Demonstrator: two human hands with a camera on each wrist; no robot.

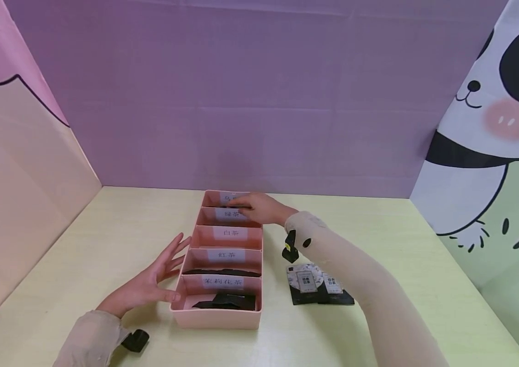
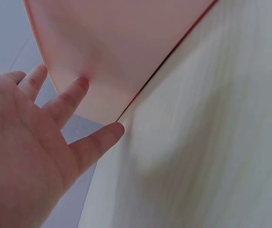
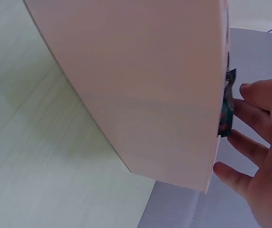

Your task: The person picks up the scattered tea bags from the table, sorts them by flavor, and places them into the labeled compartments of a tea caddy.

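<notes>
A long pink box (image 1: 215,320) split into several labelled compartments stands on the table. My left hand (image 1: 149,283) is spread along its left side; in the left wrist view, straight fingertips (image 2: 81,85) touch the wall. My right hand (image 1: 264,208) reaches over the rearmost compartment. In the right wrist view, a dark green tea sachet (image 3: 226,111) pokes above the rim; the fingers touch or nearly touch it, while the thumb stands apart. Black sachets (image 1: 232,300) lie in the front compartment, and more dark sachets (image 1: 223,272) stand in the one behind it.
Two black-and-white tea sachets (image 1: 306,285) lie overlapping on the table (image 1: 103,244), right of the box and partly behind my right sleeve (image 1: 360,270). A purple backdrop (image 1: 241,102) closes off the rear, with printed panels at both sides.
</notes>
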